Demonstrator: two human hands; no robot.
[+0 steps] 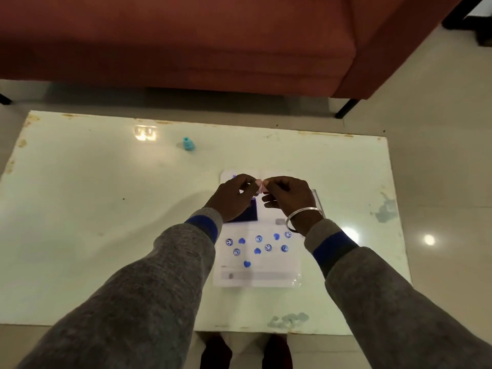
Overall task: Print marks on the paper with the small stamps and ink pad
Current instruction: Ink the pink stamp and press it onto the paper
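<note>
A white paper (279, 259) lies on the table and carries several blue prints, round faces and hearts. The dark blue ink pad (249, 213) sits on its far part, half hidden under my left hand (234, 198). A small pink stamp (260, 184) hangs above the paper, pinched between the fingertips of both hands. My right hand (290, 198), with a metal bangle at the wrist, holds the stamp's right side. A light blue stamp (188, 144) stands alone further back on the table.
The pale glass-topped table (106, 209) has worn edges and stains at the right and front. A clear lid or case (318, 201) lies by my right wrist. A red sofa (213, 41) stands beyond the table. My feet show under the near edge.
</note>
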